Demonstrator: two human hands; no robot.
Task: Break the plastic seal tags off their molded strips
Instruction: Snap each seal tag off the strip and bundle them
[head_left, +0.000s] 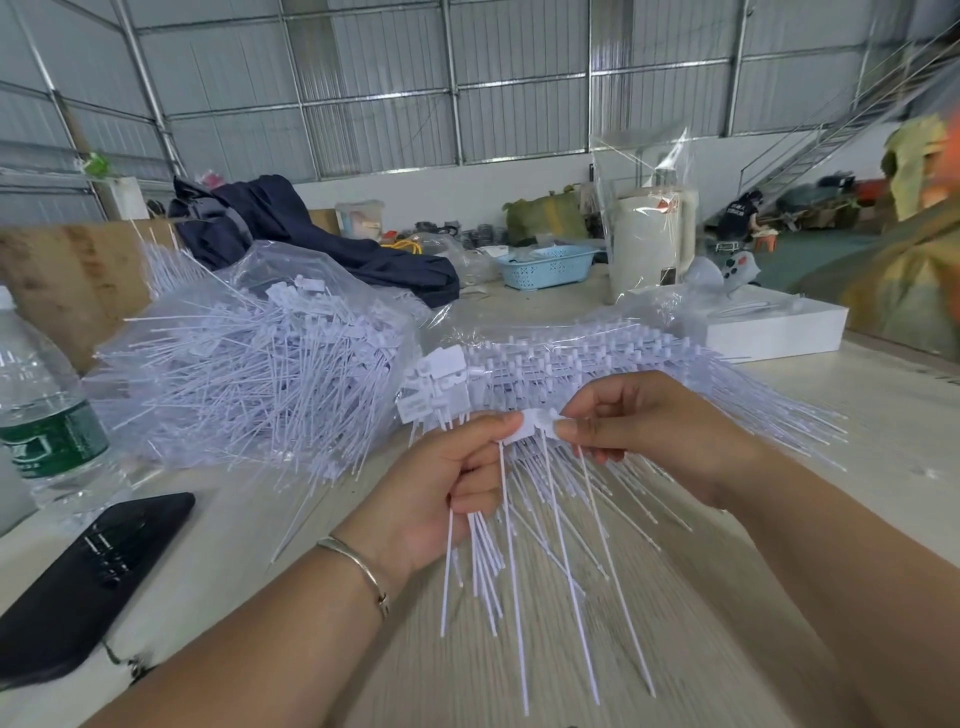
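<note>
Head view is showing the person working over a pale wooden table (675, 649), with one short molded strip of white seal tags (537, 425) held up between both hands. The left hand (441, 493) is clenching a bundle of freed tags (480, 561) in its curled fingers while its thumb and forefinger are pinching the left end of the strip. The right hand (639, 431) is pinching the right end of the strip, its fingers curled behind. The long thin tails are hanging down from the strip toward the camera.

Just beyond the strip, a stack of unbroken strips (597, 358) is lying on the table. Left of the strip, a heap of loose tags (249, 364) is sitting on clear plastic sheeting. Further left of the strip are a water bottle (41, 405) and, nearer the person, a black phone (88, 582).

The risks here are looking modest but real. The left hand is doing two jobs at once, so a hard twist on the strip is likely to loosen the bundle and let tags slide out onto the table. The tails are hanging close together, so those of the strip may be tangling with the bundle's and dragging some along as the tag parts. A snap made too far from the joint could be bending or tearing a tag head rather than breaking it off cleanly.
</note>
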